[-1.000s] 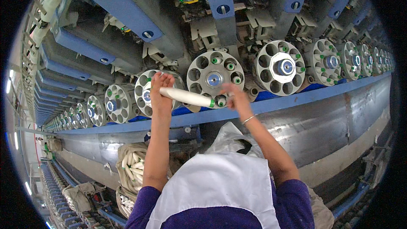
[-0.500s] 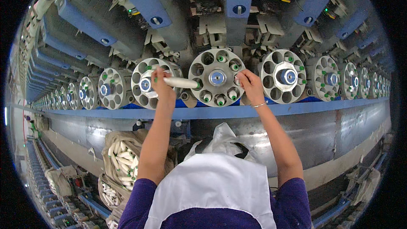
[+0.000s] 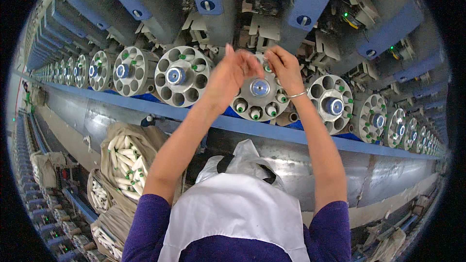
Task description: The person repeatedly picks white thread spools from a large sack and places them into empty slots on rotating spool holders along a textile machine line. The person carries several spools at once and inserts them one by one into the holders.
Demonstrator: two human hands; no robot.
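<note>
- Both hands are at the upper part of the pale-grey round magazine disc with a blue hub [image 3: 260, 87], close together but with a narrow gap between them.
- The left hand [image 3: 231, 76] is over the disc's upper left edge, thumb and fingers spread loosely, with no bobbin seen in it.
- The right hand [image 3: 285, 69], a silver metal bangle [image 3: 297, 95] at its wrist, is at the upper right edge, fingertips drawn together; I cannot tell whether they pinch a thread.
- Done so far on this disc: white, green-tipped bobbins [image 3: 255, 113] sit in pockets along its lower edge and up its right edge, and one more green tip shows near the top, between the hands.
- The left hand is blurred and covers the upper left pockets, so their filling is uncertain.
- Left, by the look of the neighbours: the pale-grey disc to the left [image 3: 183, 92] shows two green tips near its upper edge, its other visible pockets dark; the pale-grey disc to the right [image 3: 315, 101] has green tips along its right edge, with dark pockets along its left edge.
- Many loose bobbins lie inside the rim of the tan cloth sack [image 3: 154, 138], lower left.
</note>
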